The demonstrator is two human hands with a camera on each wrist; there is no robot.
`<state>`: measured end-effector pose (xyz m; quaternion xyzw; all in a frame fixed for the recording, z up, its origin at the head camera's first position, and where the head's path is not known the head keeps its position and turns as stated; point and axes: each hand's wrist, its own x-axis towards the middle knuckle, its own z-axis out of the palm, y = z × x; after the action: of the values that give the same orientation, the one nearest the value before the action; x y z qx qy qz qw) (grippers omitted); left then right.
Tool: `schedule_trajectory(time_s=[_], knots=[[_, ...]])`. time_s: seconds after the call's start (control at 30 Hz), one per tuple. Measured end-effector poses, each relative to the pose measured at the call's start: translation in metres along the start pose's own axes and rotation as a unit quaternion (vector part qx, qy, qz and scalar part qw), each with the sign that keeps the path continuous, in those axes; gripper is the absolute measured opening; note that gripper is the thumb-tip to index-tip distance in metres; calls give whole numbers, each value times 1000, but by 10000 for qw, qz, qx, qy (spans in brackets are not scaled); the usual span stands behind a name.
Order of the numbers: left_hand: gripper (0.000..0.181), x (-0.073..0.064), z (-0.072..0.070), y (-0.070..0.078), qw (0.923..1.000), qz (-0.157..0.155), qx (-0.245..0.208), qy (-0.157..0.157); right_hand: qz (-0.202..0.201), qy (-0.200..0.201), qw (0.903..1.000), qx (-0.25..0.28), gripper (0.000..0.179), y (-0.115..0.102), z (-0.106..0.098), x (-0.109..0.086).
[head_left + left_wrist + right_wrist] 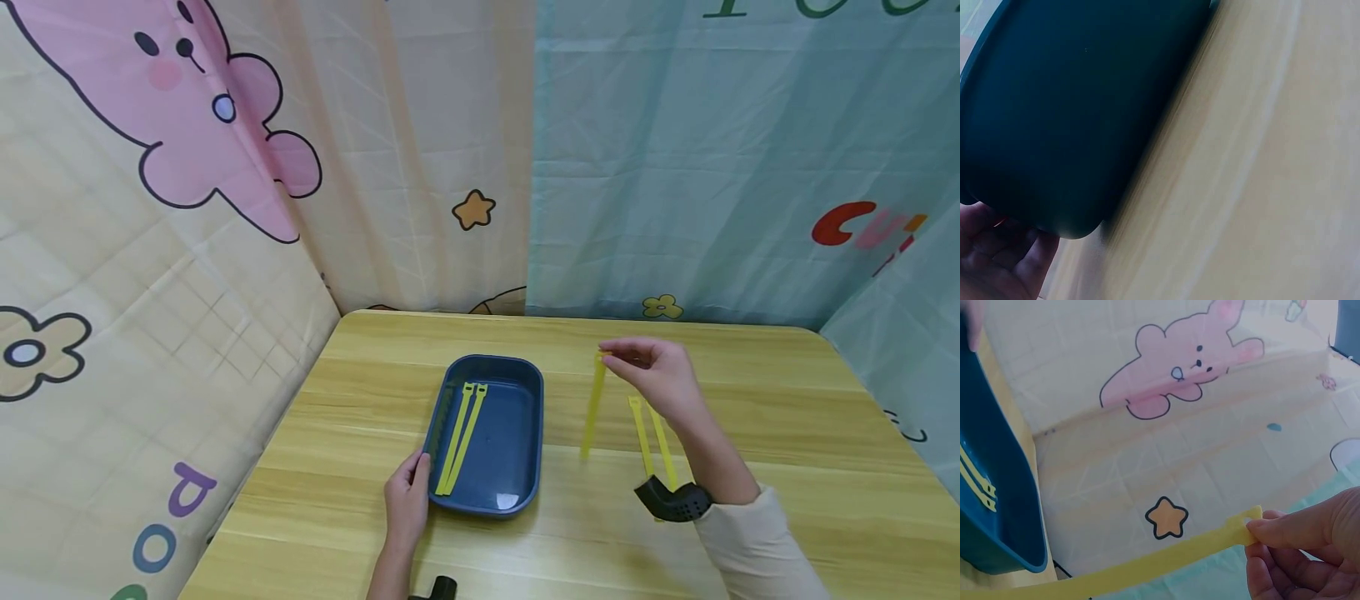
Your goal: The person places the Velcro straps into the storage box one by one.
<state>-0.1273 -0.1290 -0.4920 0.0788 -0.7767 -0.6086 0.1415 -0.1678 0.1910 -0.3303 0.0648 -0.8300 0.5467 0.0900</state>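
My right hand is raised above the table, thumb and finger pinching the slotted head of a yellow hook-and-loop cable tie, which hangs down beside the tray. In the right wrist view the held cable tie stretches off to the left. My left hand grips the near left corner of a blue plastic tray. Inside it, two yellow cable ties lie side by side along the left wall. From the left wrist, the tray's dark outer wall shows, with fingers at its corner.
More yellow cable ties lie on the wooden table under my right forearm, partly hidden by the black wrist device. Printed curtains hang behind the table's far edge and along its left side.
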Motion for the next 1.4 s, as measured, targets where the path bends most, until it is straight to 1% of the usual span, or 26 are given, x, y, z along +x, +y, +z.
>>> schedule_trajectory(time_s=[0.2,0.43,0.6,0.83,0.97,1.1,1.2,1.33,1.4], knots=[[34,2,1,-2,10000,-3,62,41,-135,-98,9998,54,28,-12,5,6],[34,3,2,-4,9999,49,97,51,-508,-167,9985,145,23,-26,12,11],[33,2,3,-5,10000,42,68,47,-684,-153,9972,247,21,-33,19,12],[31,2,4,-5,9995,218,120,171,-984,-173,9938,479,18,-44,24,12],[31,2,4,-4,9994,269,128,173,-976,-241,9931,612,20,-48,28,12],[31,2,3,-3,9996,230,70,138,-897,-288,9928,737,21,-49,33,12],[32,2,2,-3,9998,180,44,95,-910,-264,9921,818,20,-51,39,12],[33,1,1,-4,9999,130,70,53,-929,-283,9912,902,20,-50,47,12],[33,0,1,-4,9999,119,78,53,-872,-310,9909,975,19,-49,51,13]])
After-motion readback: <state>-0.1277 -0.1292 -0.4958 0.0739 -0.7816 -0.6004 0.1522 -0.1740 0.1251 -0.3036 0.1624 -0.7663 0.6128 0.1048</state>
